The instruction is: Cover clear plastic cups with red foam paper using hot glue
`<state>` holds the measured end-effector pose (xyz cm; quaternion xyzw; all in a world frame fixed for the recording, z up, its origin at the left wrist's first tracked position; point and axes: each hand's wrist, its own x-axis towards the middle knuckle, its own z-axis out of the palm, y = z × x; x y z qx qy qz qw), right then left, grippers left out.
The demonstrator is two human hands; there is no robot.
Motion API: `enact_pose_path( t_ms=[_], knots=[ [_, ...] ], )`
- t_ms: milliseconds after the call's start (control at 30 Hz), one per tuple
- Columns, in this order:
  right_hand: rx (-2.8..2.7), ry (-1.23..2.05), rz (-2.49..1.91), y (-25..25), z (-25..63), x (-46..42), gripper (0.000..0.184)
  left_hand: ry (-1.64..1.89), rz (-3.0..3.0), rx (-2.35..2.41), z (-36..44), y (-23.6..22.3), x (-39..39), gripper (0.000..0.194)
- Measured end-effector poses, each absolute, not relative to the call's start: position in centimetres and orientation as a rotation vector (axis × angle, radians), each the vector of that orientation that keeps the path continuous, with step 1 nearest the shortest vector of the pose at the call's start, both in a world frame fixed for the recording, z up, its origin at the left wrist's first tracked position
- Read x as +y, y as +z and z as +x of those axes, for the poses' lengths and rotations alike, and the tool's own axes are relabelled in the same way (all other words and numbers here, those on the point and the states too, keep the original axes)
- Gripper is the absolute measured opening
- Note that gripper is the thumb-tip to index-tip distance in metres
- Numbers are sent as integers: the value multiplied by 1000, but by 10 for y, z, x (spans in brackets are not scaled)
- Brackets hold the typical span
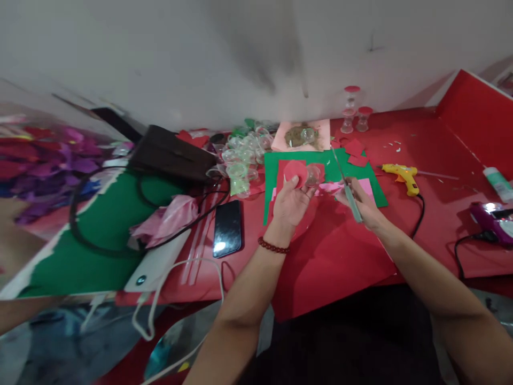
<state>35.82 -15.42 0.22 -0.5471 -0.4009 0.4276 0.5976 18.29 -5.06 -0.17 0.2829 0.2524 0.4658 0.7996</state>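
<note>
Bare forearms (240, 307) reach over a red desk (436, 144). The left hand (290, 206) has its grip closed on a clear plastic piece (313, 175) with a red disc (295, 171) at one end, above a green sheet (271, 167). The right hand's (366, 210) grip wraps a bladed tool (352, 203), blade pointing away. A yellow glue gun (405, 175) lies rightward.

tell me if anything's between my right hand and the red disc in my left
Yes: a clear plastic cup at the fingers of your left hand sits beside the red disc, on the side toward your right hand.
</note>
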Motion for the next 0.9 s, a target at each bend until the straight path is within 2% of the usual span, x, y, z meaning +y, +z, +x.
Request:
enact_pose_path(
  t_ms=[233, 433, 533, 900],
  knots=[
    [-924, 1284, -1281, -2, 353, -154, 65, 1047, 556, 543, 188, -1, -56, 14],
    [-876, 1315, -1262, -3, 349, -156, 65, 1029, 633, 573, 190, -1, -56, 44],
    [-870, 1331, -1264, -3, 348, -156, 67, 1027, 656, 541, 190, -1, -56, 51],
    [-879, 1363, -1192, -8, 348, -156, 68, 1010, 691, 538, 191, -5, -61, 46]
  ],
)
